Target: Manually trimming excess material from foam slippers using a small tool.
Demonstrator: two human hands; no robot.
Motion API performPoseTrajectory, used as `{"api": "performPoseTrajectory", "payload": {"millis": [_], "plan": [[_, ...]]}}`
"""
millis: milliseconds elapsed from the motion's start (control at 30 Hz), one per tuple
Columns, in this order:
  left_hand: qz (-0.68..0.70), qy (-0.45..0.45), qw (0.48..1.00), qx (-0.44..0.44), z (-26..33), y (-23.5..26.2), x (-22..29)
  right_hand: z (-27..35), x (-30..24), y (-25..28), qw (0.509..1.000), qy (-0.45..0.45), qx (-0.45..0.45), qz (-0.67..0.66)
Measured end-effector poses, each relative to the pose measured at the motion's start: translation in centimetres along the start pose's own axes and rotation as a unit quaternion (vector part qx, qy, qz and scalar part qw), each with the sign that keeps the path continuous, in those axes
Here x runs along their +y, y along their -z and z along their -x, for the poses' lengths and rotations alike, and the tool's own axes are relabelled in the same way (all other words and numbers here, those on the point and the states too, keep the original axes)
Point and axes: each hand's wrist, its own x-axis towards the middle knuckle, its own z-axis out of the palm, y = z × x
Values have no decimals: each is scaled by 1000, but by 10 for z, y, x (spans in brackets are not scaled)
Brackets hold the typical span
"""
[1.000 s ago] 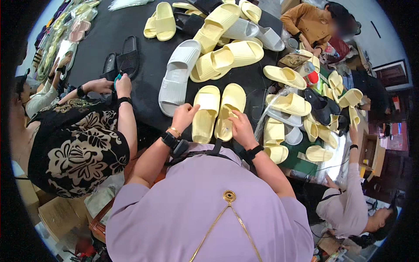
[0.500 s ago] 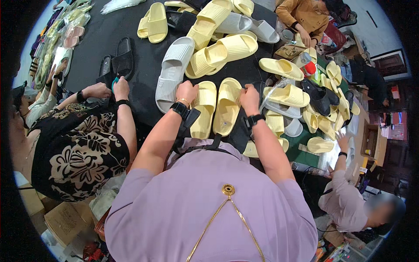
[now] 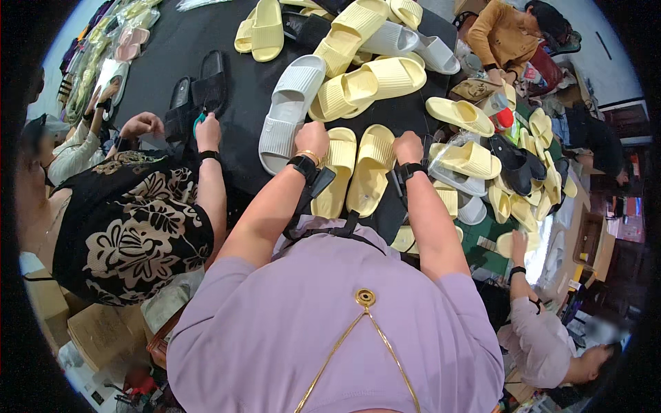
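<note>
Two yellow slide sandals, a left one [image 3: 335,173] and a right one [image 3: 372,172], lie side by side in front of me, open toes away from me. My left hand [image 3: 312,140] is closed against the outer edge of the left sandal. Beside the right sandal's outer edge my right hand [image 3: 408,148] is closed too. Both hands show mostly their backs, so what the fingers hold, if anything, is hidden. A grey slide sandal [image 3: 284,113] lies just beyond my left hand.
Yellow and grey sandals [image 3: 368,86] are heaped ahead on the black table [image 3: 162,41]. More sandals cover the green mat [image 3: 485,230] at right. A person at left holds teal-handled scissors [image 3: 198,122] by black sandals [image 3: 208,82]. A person's hand [image 3: 518,248] is at right.
The whole view has shifted, so the scene sits further right. My hands stay closed beside the two sandals. The co-worker's hand at right has come down onto a yellow sandal.
</note>
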Motion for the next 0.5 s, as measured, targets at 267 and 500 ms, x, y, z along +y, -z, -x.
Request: {"api": "performPoseTrajectory", "payload": {"millis": [267,500], "plan": [[237,-164,957,31,17,-12,25,4,-12,-30,934,220,96,-264],[220,-191,956,45,22,-21,30,14,-28,-51,917,280,24,-283]]}}
